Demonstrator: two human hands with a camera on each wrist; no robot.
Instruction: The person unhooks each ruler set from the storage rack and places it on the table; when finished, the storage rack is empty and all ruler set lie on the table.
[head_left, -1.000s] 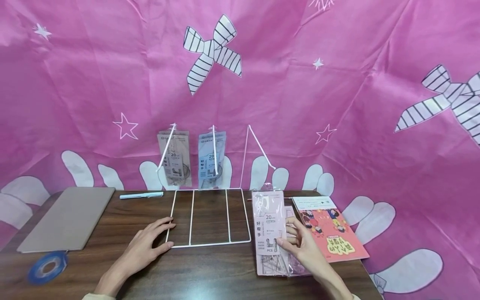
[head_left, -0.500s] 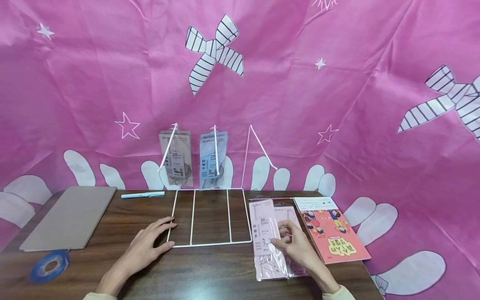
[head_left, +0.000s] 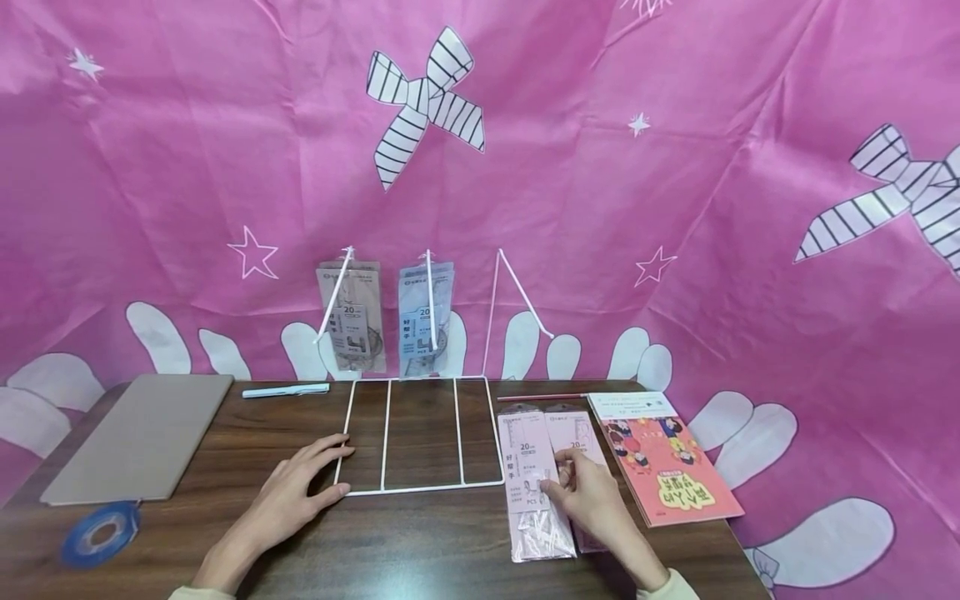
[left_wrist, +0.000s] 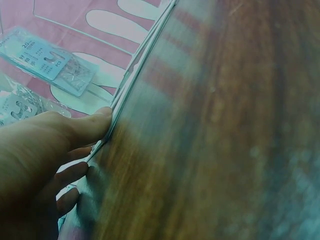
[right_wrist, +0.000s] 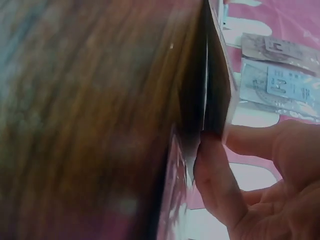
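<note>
Two pink packets [head_left: 527, 479]: set side by side on the wooden table [head_left: 360, 554], between the white wire rack [head_left: 423, 489] and the coral book [head_left: 663, 467].
Right hand [head_left: 596, 500]: thumb and index finger drawn together, pinching the right edge of the left packet; the right wrist view shows this packet nearly edge-on.
Right packet [head_left: 577, 427]: just beside the first — partly covered by the right hand.
Left hand [head_left: 288, 492]: thumb and fingers parted, resting on the front left corner of the rack; nothing lifted.
Rack arms: grey packets [head_left: 367, 292] hang at the left arm, blue packets [head_left: 412, 292] at the middle; the third arm [head_left: 525, 292] stands to their right.
Table left: grey notebook [head_left: 138, 442], blue tape roll [head_left: 78, 542], light blue pen [head_left: 285, 390].
Table rear: red pencil [head_left: 540, 397] — behind the pink packets.
</note>
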